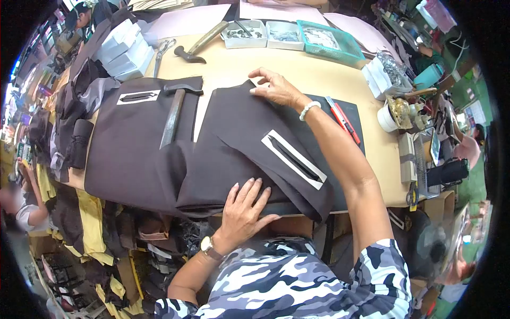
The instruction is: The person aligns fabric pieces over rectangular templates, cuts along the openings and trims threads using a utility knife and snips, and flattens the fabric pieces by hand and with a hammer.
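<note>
camouflage-patterned shirt (292,282) fills the space closest to the view, below the tabletop (234,66). the left grip (247,207) is released, its fingers spread flat on a dark cloth panel (234,125) near the tabletop's near edge. at that panel's far corner sits the right grip (279,89), fingers bent and thumb touching the cloth; i cannot tell whether it is grasping the edge. the panel lies in the middle of the tabletop, partly folded, with a white-bordered slot (295,160) slanting between the two grips. a hammer (174,114) rests on another dark panel (127,143) to the left, while a red cutter (345,122) lies on a dark mat (350,109) beside the right forearm.
</note>
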`<state>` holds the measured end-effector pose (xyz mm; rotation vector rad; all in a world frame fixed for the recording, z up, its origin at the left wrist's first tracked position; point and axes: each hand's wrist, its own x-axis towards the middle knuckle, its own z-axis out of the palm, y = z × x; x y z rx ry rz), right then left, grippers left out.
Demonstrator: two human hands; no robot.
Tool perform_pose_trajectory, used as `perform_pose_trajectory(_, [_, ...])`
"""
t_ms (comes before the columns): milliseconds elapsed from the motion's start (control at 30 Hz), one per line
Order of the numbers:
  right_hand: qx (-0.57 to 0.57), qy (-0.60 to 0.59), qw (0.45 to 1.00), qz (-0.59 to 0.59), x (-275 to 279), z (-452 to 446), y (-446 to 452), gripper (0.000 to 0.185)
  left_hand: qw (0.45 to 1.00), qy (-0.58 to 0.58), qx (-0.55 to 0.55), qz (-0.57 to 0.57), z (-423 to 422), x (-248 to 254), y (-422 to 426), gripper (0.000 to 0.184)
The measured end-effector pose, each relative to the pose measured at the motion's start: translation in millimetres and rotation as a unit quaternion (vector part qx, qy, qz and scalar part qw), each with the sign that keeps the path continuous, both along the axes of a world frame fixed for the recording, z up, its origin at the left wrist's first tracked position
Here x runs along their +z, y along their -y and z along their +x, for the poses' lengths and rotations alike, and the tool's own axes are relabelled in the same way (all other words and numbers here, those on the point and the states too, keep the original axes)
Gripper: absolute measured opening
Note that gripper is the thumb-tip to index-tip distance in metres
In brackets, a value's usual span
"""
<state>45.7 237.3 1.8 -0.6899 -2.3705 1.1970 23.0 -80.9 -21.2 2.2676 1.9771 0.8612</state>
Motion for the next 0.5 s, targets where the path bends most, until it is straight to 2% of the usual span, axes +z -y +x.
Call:
perform_pose_trajectory(67, [0.027, -0.057, 0.993, 0.1, -13.2, -7.9, 0.9, 0.04, 0.999, -0.008, -0.044, -0.005, -4.9, -0.6, -1.6, 0.051])
perform_pose_trajectory(100, [0.05, -0.025, 0.987, 0.149, -8.4, -8.5, 3.1, 0.037, 0.999, 0.01, -0.05, 0.006, -5.0, 2.6, -1.5, 0.037])
perform_pose_trajectory(200, [0.058, 0.131, 0.968, 0.204, 7.4, -11.8, 0.6, 0.034, 0.994, 0.041, -0.098, 0.015, -12.4, 0.0, 1.5, 0.024])
perform_pose_trajectory(233, [0.032, 0.1, 0.98, 0.168, 4.7, -10.5, -5.9, 0.029, 0.993, 0.072, -0.087, 0.025, -16.0, 4.1, 1.4, 0.013])
perform_pose_trajectory(267, [0.009, 0.06, 0.983, 0.173, 1.2, -6.0, -16.5, 0.029, 0.992, 0.104, -0.067, 0.02, -22.5, 6.4, 1.5, 0.012])
perform_pose_trajectory(333, [-0.045, 0.039, 0.992, 0.11, 7.5, 11.9, -35.6, 0.029, 0.985, 0.17, -0.029, 0.01, -38.6, 12.2, -1.1, 0.01])
perform_pose_trajectory(367, [-0.064, 0.021, 0.993, 0.093, 10.6, 24.3, -44.2, 0.029, 0.975, 0.217, 0.019, 0.048, -43.1, 20.3, -6.2, 0.015])
perform_pose_trajectory(400, [-0.082, 0.002, 0.994, 0.077, 12.8, 37.3, -52.6, 0.029, 0.942, 0.319, 0.09, -0.047, -45.6, 25.3, -5.3, 0.037])
perform_pose_trajectory(467, [-0.135, -0.037, 0.988, 0.06, 8.5, 60.0, -71.3, 0.03, 0.954, 0.266, 0.128, -0.056, -55.1, 26.0, -17.0, 0.056])
perform_pose_trajectory(500, [-0.15, -0.051, 0.986, 0.047, 12.7, 72.0, -75.1, 0.031, 0.966, 0.225, 0.113, -0.062, -58.4, 24.7, -25.2, 0.06])
